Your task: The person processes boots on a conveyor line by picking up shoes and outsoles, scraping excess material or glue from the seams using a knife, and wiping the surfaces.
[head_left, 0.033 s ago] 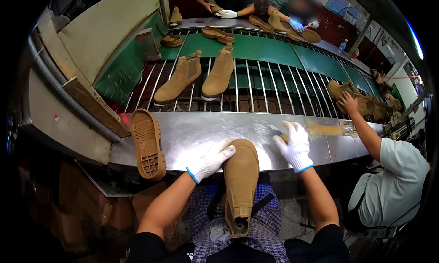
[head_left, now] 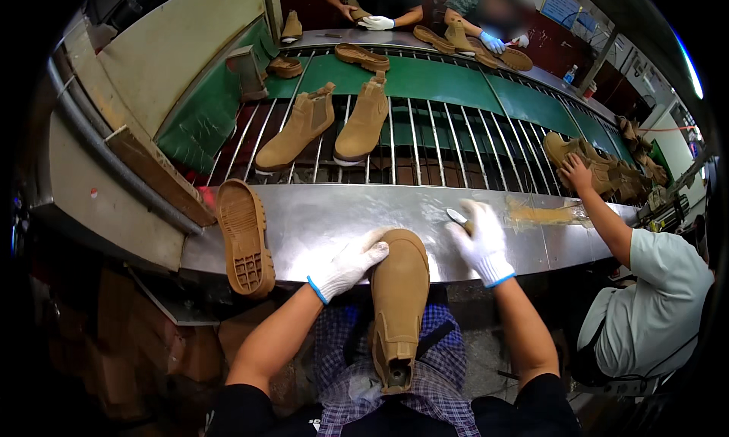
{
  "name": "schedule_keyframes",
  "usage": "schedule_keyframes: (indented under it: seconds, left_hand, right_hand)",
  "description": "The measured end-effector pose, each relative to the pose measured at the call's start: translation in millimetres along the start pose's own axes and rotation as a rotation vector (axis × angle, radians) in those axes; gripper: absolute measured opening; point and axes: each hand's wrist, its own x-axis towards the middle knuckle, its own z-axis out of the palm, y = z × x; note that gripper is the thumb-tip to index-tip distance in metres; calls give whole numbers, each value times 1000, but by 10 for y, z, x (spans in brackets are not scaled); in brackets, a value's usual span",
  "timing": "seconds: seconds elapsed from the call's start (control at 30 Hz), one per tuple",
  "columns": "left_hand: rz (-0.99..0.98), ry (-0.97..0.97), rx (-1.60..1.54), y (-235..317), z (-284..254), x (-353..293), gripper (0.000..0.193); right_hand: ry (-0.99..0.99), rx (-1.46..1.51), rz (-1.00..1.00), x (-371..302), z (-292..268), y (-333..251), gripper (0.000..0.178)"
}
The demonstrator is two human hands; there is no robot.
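Observation:
A tan ankle boot (head_left: 400,285) lies over my lap, its toe at the metal bench edge and its opening toward me. My left hand (head_left: 351,266), in a white glove with a blue cuff, presses its fingers and thumb on the toe's left side. To the right, my gloved right hand (head_left: 484,243) is just over the bench, smeared by motion. A small hand tool (head_left: 456,216) with a rounded metal end and a brownish handle shows between its thumb and fingers. A loose tan sole (head_left: 244,239) lies at the bench's left end, tread partly showing.
Two tan boots (head_left: 296,129) stand on the metal rollers beyond the metal bench (head_left: 342,209). More soles (head_left: 361,56) rest on the green belt (head_left: 448,84). Across it, two people handle footwear. At right, a person's hand (head_left: 577,171) touches a row of boots (head_left: 600,164).
My right hand has shifted slightly left, and the tool's metal end now shows more plainly. My left hand and the boot have barely moved.

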Motion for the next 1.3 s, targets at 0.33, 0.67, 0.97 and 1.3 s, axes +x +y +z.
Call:
schedule_keyframes:
  seconds: [0.33, 0.67, 0.97, 1.3]
  left_hand:
    - [83, 480, -106, -764, 103, -1598, 67]
    - [124, 239, 28, 897, -114, -1416, 91]
    - [-22, 93, 1439, 2398, 576, -347, 96]
    - [-110, 311, 1464, 2282, 576, -341, 96]
  right_hand:
    - [-122, 975, 151, -112, -369, -1350, 52]
    - [-91, 1361, -64, -102, -569, -526, 60]
    - [-274, 1296, 103, 340, 197, -354, 91]
    - [325, 2215, 127, 608, 512, -863, 106]
